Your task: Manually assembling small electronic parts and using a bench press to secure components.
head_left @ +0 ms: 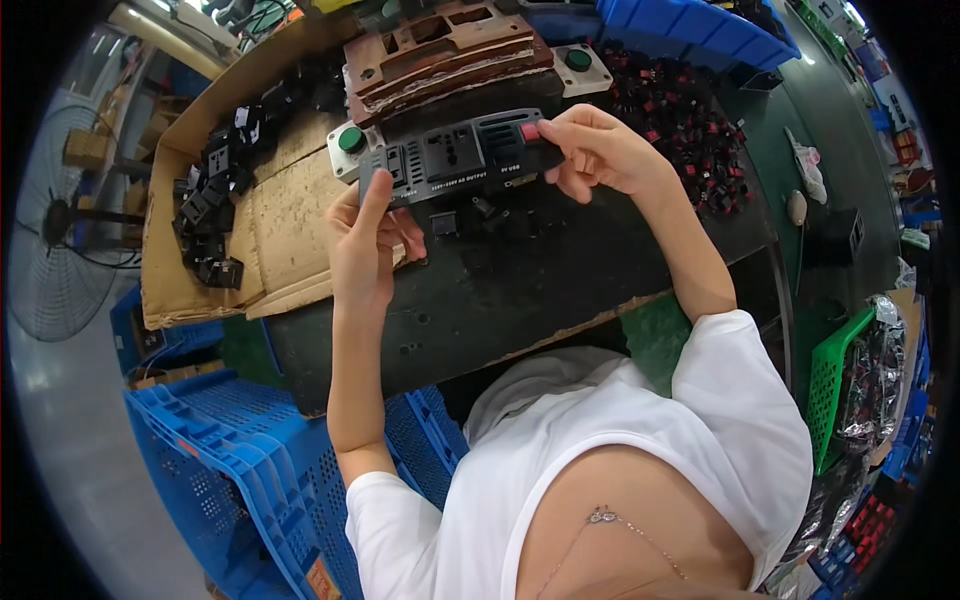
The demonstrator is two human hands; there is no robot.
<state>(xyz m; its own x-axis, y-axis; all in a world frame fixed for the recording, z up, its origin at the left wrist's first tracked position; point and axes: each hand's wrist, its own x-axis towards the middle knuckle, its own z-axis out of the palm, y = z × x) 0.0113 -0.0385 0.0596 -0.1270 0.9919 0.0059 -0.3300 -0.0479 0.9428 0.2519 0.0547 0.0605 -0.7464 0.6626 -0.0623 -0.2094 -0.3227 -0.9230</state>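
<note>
A long black power-socket panel (pixel 412 172) is raised over the dark bench, tilted a little up to the right. My left hand (pixel 368 232) grips its left end, thumb on the front face and fingers behind. At the other end my right hand (pixel 606 152) is closed, thumb and forefinger at a red rocker switch (pixel 530 131) in the panel; whether they press it or just touch it I cannot tell. A universal socket (pixel 453 149) sits in the panel's middle. Several small loose black parts (pixel 487 210) lie on the bench just below.
Behind the panel stands a brown jig (pixel 445 60), with one green button (pixel 351 140) at its left and another green button (pixel 578 61) at its right. Red-and-black switches (pixel 680 130) are heaped at right. A cardboard tray (pixel 290 225) holds black sockets. A blue crate (pixel 215 420) stands lower left.
</note>
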